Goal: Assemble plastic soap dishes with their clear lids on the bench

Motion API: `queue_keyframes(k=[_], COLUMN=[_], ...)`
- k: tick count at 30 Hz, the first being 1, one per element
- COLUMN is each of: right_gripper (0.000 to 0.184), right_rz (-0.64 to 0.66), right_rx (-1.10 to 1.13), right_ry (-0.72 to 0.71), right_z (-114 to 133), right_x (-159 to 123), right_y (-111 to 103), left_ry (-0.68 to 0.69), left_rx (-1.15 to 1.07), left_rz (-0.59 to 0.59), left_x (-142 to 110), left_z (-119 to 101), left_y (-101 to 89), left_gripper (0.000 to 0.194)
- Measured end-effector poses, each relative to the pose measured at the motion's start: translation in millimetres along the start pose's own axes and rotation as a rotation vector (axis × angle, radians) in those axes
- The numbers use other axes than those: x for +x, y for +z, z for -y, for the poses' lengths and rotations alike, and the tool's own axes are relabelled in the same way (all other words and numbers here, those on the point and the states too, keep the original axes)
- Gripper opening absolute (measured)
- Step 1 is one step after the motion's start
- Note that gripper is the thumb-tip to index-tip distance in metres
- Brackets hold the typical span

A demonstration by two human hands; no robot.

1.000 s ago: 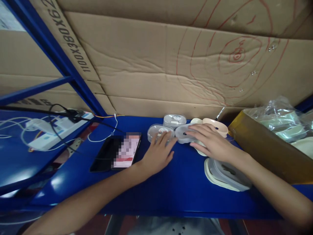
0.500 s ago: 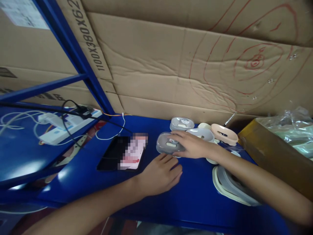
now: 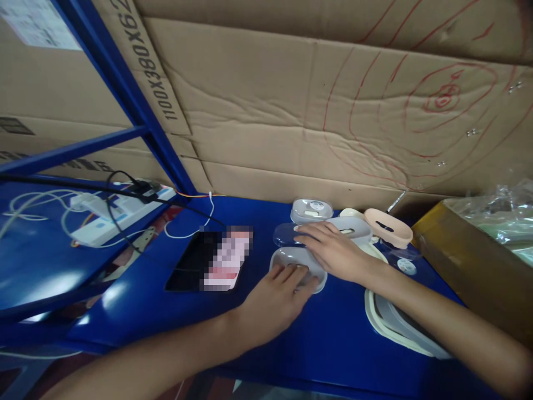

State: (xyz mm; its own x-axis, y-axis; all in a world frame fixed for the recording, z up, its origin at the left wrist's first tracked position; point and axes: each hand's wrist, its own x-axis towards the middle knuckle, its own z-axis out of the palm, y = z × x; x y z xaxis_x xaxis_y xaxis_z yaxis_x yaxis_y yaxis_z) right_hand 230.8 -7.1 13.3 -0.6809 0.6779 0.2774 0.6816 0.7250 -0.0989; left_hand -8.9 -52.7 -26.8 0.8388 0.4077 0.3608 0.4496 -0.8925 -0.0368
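Observation:
My left hand [image 3: 277,303] is on a grey oval soap dish [image 3: 287,255], its fingers curled over the near side and into the hollow. Just beyond that dish is a clear plastic lid [image 3: 283,235], its right end gripped by my right hand [image 3: 333,250]. The lid is apart from the dish. Under and behind my right hand lies a second grey soap dish [image 3: 353,226]. A peach soap dish [image 3: 389,229] sits to its right, and a grey one with a clear lid on [image 3: 310,212] stands at the back.
A phone [image 3: 227,261] lies on the blue table [image 3: 333,344] at left. Near my right forearm are stacked cream and grey oval pieces [image 3: 400,322] and a clear lid with a round sticker [image 3: 407,266]. An open box with plastic bags [image 3: 453,250] stands at right; a power strip [image 3: 112,216] lies far left.
The clear lid has come off the grey soap dish and moved away with my right hand. The dish is now nearer to me, with my left hand on it.

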Motion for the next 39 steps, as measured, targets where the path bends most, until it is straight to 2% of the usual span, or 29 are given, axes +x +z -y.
queue_keyframes(k=[2, 4, 6, 9, 13, 17, 19, 22, 24, 27, 31, 33, 36, 39], right_gripper=[0.043, 0.033, 0.023, 0.030, 0.022, 0.031, 0.030, 0.033, 0.037, 0.036, 0.033, 0.033, 0.029, 0.029], right_rz=[0.007, 0.061, 0.141, 0.178, 0.169, 0.157, 0.193, 0.223, 0.191, 0.088, -0.117, -0.142, -0.073, -0.075], right_rx=[0.022, 0.101, 0.189, 0.244, 0.298, 0.346, 0.368, 0.377, 0.363, 0.279, -0.053, -0.180, -0.239, -0.250], right_ry=[-0.033, -0.068, -0.075, -0.021, 0.026, 0.080, 0.090, 0.111, 0.136, 0.151, 0.188, 0.219, 0.216, 0.181], right_z=[9, 20, 31, 39, 32, 20, 15, 14, 15, 12, -12, -29, -50, -61], right_x=[-7, -14, -21, -25, -24, -24, -25, -26, -26, -32, -56, -72, -87, -77], right_y=[-7, -16, -21, -22, -27, -35, -36, -41, -53, -79, -103, -106, -104, -100], left_ry=[-0.114, -0.154, -0.169, -0.165, -0.140, -0.048, 0.014, 0.098, 0.176, 0.238, 0.259, 0.269, 0.264, 0.267], left_rx=[-0.048, -0.138, -0.214, -0.258, -0.207, -0.053, 0.017, 0.068, 0.078, 0.075, 0.067, 0.052, 0.008, -0.014], left_rz=[0.004, -0.018, -0.066, -0.140, -0.220, -0.335, -0.372, -0.313, -0.241, -0.167, -0.064, -0.040, -0.033, -0.008], left_x=[0, 1, 1, 4, 8, 5, 1, -4, -5, -3, 0, 0, 1, 3], left_z=[4, 8, 11, 11, 9, 3, -2, -9, -10, -9, -7, -7, -6, -5], left_y=[0.8, 0.7, -0.5, -3.4, -6.8, -7.1, -6.0, -4.3, -3.0, -0.2, 4.4, 6.1, 6.9, 5.0], left_gripper=[0.025, 0.013, 0.010, 0.007, 0.015, 0.028, 0.029, 0.025, 0.024, 0.023, 0.020, 0.020, 0.019, 0.020])
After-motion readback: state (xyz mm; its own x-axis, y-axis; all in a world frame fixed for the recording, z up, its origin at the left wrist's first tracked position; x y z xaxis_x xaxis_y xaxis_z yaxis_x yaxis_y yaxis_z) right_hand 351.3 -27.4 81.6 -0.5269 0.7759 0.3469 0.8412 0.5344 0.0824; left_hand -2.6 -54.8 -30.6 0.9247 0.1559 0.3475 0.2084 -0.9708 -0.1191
